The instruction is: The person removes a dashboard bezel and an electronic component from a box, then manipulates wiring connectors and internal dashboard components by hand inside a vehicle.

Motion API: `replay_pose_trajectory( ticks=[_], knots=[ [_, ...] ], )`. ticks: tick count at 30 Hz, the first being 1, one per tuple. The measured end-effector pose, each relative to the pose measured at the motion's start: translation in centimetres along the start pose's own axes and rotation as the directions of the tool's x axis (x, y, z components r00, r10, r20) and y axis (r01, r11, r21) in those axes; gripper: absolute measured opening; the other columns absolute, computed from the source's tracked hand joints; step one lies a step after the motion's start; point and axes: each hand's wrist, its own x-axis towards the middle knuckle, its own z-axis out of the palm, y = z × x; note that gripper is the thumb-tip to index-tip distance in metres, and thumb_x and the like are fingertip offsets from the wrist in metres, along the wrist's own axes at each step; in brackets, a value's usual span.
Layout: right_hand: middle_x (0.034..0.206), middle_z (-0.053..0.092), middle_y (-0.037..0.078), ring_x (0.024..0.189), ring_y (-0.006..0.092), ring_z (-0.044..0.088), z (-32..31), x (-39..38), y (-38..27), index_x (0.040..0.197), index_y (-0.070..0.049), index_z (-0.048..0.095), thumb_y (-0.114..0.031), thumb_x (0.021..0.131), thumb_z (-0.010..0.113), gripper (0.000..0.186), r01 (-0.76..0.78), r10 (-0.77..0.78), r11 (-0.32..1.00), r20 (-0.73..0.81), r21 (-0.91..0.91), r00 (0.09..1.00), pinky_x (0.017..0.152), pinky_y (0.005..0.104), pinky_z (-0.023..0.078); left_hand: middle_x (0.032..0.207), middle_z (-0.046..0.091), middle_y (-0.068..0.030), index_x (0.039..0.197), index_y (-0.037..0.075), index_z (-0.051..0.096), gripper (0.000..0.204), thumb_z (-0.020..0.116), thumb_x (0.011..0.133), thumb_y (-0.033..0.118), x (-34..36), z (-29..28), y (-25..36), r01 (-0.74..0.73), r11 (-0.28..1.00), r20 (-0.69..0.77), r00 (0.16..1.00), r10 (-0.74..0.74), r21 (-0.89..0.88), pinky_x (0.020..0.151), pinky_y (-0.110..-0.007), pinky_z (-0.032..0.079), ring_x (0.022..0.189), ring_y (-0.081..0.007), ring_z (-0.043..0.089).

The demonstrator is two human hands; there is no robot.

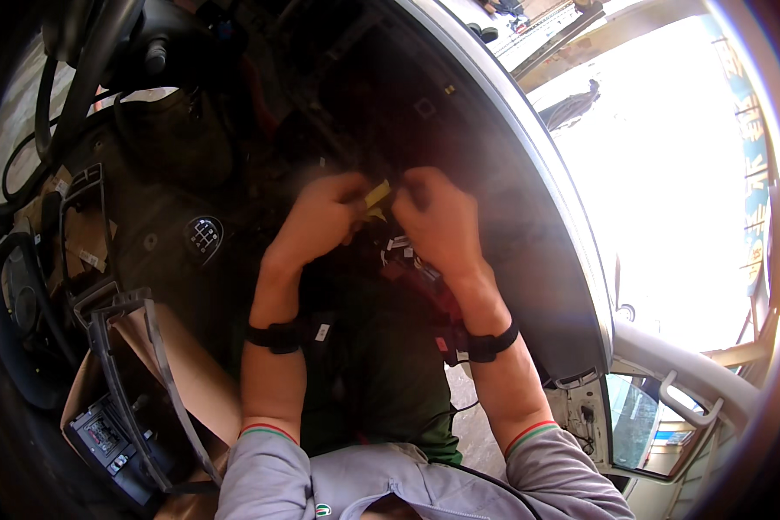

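Both of my hands are raised close together over the dark, stripped front of a vehicle cabin. My left hand (325, 217) is closed, its fingertips pinching a small yellow strip (377, 196) that looks like tape or a tag. Just right of the strip, my right hand (442, 221) has its fingers curled in. Whatever lies in them is hidden. Below the hands, several small pale connectors or labels (399, 250) show on dark wiring, partly lost in shadow. Each wrist wears a black strap (276, 336).
On the left, a dark trim frame (104, 334) leans over an open cardboard box (178, 364) holding a dark electronic panel (104, 433). A gear-pattern knob (204, 237) stands left of my left hand. The vehicle's curved edge (550, 165) and a mirror (641, 425) bound the right.
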Motion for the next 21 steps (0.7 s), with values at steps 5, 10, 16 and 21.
replay_pose_trajectory(
  ticks=[5, 10, 16, 21],
  knots=[
    [0.075, 0.068, 0.022, 0.070, 0.0359, 0.069, 0.0, 0.0, 0.2, 0.107, 0.002, 0.064, -0.014, 0.086, 0.066, 0.027, 0.011, -0.012, 0.998, 0.020, 0.059, 1.000, 0.063, 0.0404, 0.053, 0.064, 0.052, 0.0003, 0.088, 0.005, 0.060, 0.013, 0.052, 0.085, 0.015, -0.5, 0.5, -1.6, 0.049, 0.922, 0.073, 0.997, -0.023, -0.383, 0.047, -0.024, 0.031, 0.050, -0.0091, 0.045],
    [0.076, 0.067, 0.023, 0.071, 0.0392, 0.068, 0.6, 0.0, 0.8, 0.106, 0.001, 0.062, -0.014, 0.086, 0.066, 0.025, 0.087, -0.086, 0.996, -0.015, 0.030, 0.996, 0.064, 0.0439, 0.053, 0.063, 0.047, -0.0014, 0.079, 0.007, 0.053, 0.019, 0.048, 0.088, 0.024, -0.7, 0.4, -2.0, -0.153, 0.671, -0.049, 0.984, 0.172, -0.725, 0.047, -0.024, 0.030, 0.048, -0.0115, 0.038],
    [0.080, 0.067, 0.025, 0.078, 0.0413, 0.068, 0.7, -0.1, 0.4, 0.110, -0.001, 0.060, -0.016, 0.086, 0.065, 0.028, 0.120, -0.119, 0.993, 0.031, -0.022, 0.992, 0.070, 0.0476, 0.054, 0.065, 0.049, -0.0019, 0.078, 0.011, 0.050, 0.023, 0.051, 0.098, 0.023, -3.3, -0.3, 1.6, -0.228, 0.699, -0.307, 0.952, 0.013, -0.678, 0.048, -0.026, 0.029, 0.051, -0.0117, 0.042],
    [0.097, 0.069, 0.025, 0.090, 0.0405, 0.068, -1.9, -2.1, 0.4, 0.117, 0.000, 0.059, -0.012, 0.086, 0.066, 0.034, 0.245, -0.247, 0.969, -0.103, -0.039, 0.963, 0.076, 0.0449, 0.055, 0.071, 0.053, 0.0000, 0.088, 0.010, 0.053, 0.012, 0.055, 0.098, 0.016, -3.8, 4.2, 2.6, -0.290, 0.749, -0.328, 0.939, 0.102, -0.597, 0.051, -0.024, 0.033, 0.055, -0.0106, 0.046]
  ],
)
